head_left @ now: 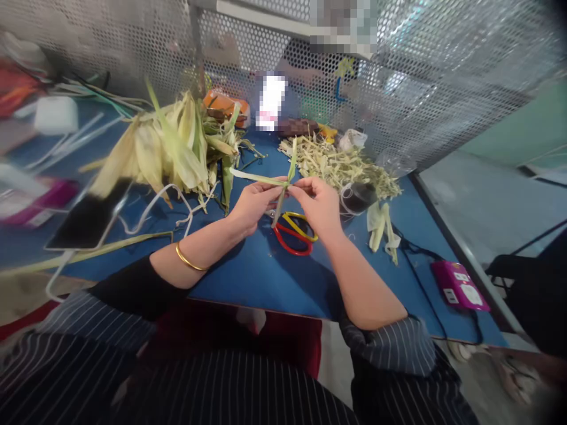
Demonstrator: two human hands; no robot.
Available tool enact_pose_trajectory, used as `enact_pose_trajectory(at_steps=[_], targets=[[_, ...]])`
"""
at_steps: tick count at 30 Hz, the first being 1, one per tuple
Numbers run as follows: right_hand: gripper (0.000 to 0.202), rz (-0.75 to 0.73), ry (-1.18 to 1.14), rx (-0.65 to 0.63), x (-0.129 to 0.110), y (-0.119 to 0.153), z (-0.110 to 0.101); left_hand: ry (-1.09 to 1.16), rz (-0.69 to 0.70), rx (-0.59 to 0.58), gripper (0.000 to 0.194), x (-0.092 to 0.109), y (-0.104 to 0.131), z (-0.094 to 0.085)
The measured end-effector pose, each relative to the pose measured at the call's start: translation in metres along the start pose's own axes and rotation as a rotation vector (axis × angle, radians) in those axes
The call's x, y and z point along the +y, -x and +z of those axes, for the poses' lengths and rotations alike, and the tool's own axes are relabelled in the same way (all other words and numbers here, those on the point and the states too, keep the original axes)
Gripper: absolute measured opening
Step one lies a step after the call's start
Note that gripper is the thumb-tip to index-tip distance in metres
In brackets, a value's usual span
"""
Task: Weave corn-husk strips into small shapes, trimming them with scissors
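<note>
Between my two hands, above the blue table (266,277), is a piece of folded corn husk strips (293,159), with ends pointing up, left and down. My left hand (252,203) pinches it from the left, its fingers closed on the strips near the crossing. My right hand (319,206) pinches the same crossing from the right with thumb and forefinger. Just below the hands lie scissors (295,236) with red and yellow handles, their blades mostly hidden. Left of my left hand is a large pile of corn husks (172,144).
Shredded husk (336,159) is heaped behind my right hand, beside a dark spool (358,198). A phone (88,218) and white cord lie left, a magenta box (460,286) right. A perforated metal screen (283,47) stands behind.
</note>
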State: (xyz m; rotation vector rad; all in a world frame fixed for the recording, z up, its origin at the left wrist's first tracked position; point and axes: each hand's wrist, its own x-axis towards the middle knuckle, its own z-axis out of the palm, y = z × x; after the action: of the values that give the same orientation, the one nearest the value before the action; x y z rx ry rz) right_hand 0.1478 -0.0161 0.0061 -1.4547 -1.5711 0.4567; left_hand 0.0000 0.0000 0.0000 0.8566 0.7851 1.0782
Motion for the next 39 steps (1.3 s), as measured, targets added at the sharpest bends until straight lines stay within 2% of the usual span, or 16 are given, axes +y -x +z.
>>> enact_pose_trajectory(at_steps=[6, 9, 12, 15, 17, 19, 22, 25, 28, 33, 36, 39], targets=[[0.008, 0.128, -0.386, -0.04, -0.001, 0.001, 0.007, -0.033, 0.007, -0.011, 0.021, -0.003, 0.005, 0.008], [0.007, 0.201, -0.475, -0.009, -0.002, 0.0, 0.007, -0.02, 0.001, -0.034, 0.022, -0.001, 0.007, 0.01], [0.007, 0.208, -0.443, 0.034, -0.003, -0.003, 0.003, -0.047, 0.031, -0.064, 0.025, 0.001, 0.005, 0.007], [0.008, 0.199, -0.435, 0.038, -0.004, -0.006, -0.007, -0.078, 0.078, 0.014, 0.028, 0.007, -0.001, -0.001], [0.009, 0.195, -0.458, -0.007, -0.005, -0.008, -0.015, -0.029, 0.051, 0.054, 0.028, 0.016, -0.005, -0.008], [0.01, 0.196, -0.469, -0.075, -0.007, -0.009, -0.022, 0.045, -0.044, 0.001, 0.025, 0.025, -0.008, -0.013], [0.01, 0.164, -0.427, -0.135, -0.01, -0.008, -0.027, -0.006, -0.179, -0.217, 0.024, 0.034, -0.006, -0.014], [0.011, 0.12, -0.348, -0.166, -0.012, -0.004, -0.024, -0.173, -0.123, -0.261, 0.03, 0.029, -0.001, -0.01], [0.009, 0.085, -0.284, -0.193, -0.01, -0.003, -0.02, -0.214, -0.077, -0.226, 0.028, 0.021, 0.001, -0.008], [0.007, -0.008, -0.127, -0.118, -0.004, -0.006, -0.023, -0.247, -0.115, -0.23, 0.024, 0.021, 0.004, -0.007], [0.009, -0.043, -0.097, -0.165, -0.003, -0.006, -0.024, -0.291, -0.141, -0.247, 0.018, 0.023, 0.007, -0.006], [0.011, -0.043, -0.097, -0.201, -0.003, -0.005, -0.022, -0.339, -0.118, -0.198, 0.008, 0.021, 0.008, -0.004]])
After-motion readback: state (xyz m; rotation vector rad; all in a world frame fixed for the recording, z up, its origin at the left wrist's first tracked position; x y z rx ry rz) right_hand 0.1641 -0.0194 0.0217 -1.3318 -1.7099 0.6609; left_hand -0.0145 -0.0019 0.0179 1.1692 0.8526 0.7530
